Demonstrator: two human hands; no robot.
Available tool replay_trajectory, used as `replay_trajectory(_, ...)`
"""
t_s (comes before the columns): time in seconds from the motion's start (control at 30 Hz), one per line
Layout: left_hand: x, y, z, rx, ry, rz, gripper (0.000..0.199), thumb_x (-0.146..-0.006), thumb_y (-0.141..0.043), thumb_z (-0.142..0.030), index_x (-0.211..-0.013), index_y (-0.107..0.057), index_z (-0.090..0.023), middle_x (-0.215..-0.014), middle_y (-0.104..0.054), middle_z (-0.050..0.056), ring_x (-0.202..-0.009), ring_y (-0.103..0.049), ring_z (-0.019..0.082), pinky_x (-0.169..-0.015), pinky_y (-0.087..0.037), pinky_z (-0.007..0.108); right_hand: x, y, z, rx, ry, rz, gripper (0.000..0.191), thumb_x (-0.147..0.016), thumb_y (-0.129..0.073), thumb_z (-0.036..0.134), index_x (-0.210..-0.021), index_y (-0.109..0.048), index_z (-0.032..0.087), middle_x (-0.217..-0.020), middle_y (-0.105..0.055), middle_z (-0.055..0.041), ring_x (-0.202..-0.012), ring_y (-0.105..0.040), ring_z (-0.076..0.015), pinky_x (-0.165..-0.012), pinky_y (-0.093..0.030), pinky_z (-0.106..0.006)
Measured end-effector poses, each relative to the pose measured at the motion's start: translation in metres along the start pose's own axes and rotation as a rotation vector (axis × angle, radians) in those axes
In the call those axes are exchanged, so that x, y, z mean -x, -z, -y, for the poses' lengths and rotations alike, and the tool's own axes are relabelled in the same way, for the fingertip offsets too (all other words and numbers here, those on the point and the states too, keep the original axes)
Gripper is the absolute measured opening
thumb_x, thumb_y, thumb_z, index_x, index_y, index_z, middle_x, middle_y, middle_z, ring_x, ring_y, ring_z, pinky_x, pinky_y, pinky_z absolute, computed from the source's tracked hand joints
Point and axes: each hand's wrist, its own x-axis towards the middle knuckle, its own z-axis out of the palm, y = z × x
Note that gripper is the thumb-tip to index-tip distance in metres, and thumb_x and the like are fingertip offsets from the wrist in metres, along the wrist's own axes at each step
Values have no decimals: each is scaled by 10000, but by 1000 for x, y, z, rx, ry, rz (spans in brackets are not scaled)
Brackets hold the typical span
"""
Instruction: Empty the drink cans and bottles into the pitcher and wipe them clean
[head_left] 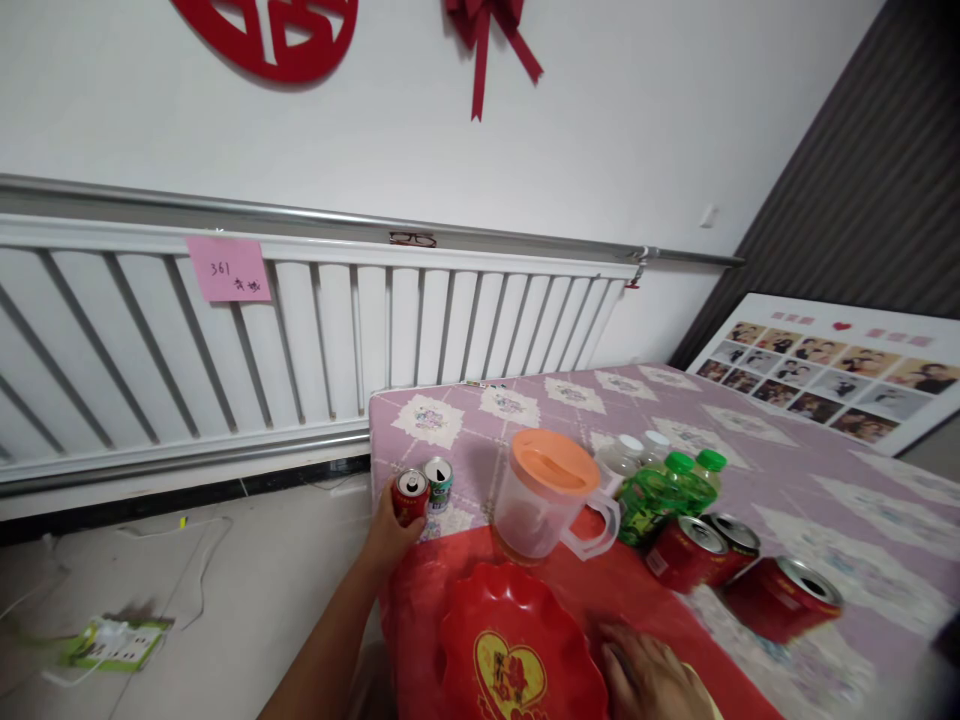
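Note:
My left hand is wrapped round a small red can with an opened top, at the table's left edge. Right beside that can stands a green-and-white can, also opened. My right hand lies on the red cloth at the right rim of a red scalloped tray; its fingers are partly curled, and whether anything is under them is hidden. Behind the tray stands a clear pitcher with an orange lid.
Green-capped bottles and white-capped bottles stand right of the pitcher. Several larger red cans are nearer on the right. A radiator runs behind the table. A photo board leans at the far right. A power strip lies on the floor.

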Motion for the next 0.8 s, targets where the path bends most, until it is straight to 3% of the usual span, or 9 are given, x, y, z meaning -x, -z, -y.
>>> replay_trajectory(0.2, 20, 6, -33, -3, -24, -30, 814, -617, -746, -235, -1338, -370, -191, -1322, -551, 138, -1244, -541, 302, -1079, -410, 494, 2, 6, 11, 13, -12, -11, 353, -914, -416, 379, -1047, -721, 258, -1136, -742, -80, -1033, -670, -305, -869, -489, -485)
replay_trajectory(0.33, 56, 2, -62, 53, -31, 85, 876, -628, -762, -280, -1380, -317, -232, -1329, -554, 119, -1198, -584, 297, -1008, -484, 477, 4, 16, 22, 10, -18, -13, 318, -922, -436, 336, -1047, -714, 244, -1142, -737, -83, -1043, -657, -300, -886, -468, -479)
replay_trajectory(0.43, 88, -10, -72, 33, -23, 148, 916, -597, -792, -292, -1379, -321, -214, -1329, -563, 134, -1245, -555, 320, -1051, -449, 503, 6, 22, 29, 4, -21, 0, 290, -924, -449, 300, -1036, -709, 241, -1124, -739, -81, -1032, -653, -289, -878, -457, -455)
replay_trajectory(0.57, 123, -34, -73, -108, -54, 120, 825, -577, -789, -247, -1308, -409, -206, -1279, -617, 120, -1249, -562, 327, -1087, -419, 511, 7, 25, 32, -8, -27, 2, 262, -922, -467, 268, -1027, -706, 241, -1117, -737, -76, -1038, -642, -279, -903, -432, -443)
replay_trajectory(0.67, 142, -50, -74, -134, -60, 143, 726, -605, -752, -192, -1257, -433, -214, -1245, -642, 110, -1190, -612, 307, -1053, -465, 482, 9, 27, 33, -26, -26, -5, 252, -921, -478, 256, -1037, -700, 236, -1124, -734, -77, -1051, -632, -277, -911, -420, -434)
replay_trajectory(0.8, 157, -64, -82, -162, 40, 132, 728, -620, -730, -173, -1268, -400, -204, -1238, -643, 133, -1162, -631, 308, -1025, -489, 485, 11, 29, 35, -60, -33, -20, 240, -920, -488, 256, -1028, -701, 231, -1113, -733, -78, -1044, -629, -280, -910, -413, -435)
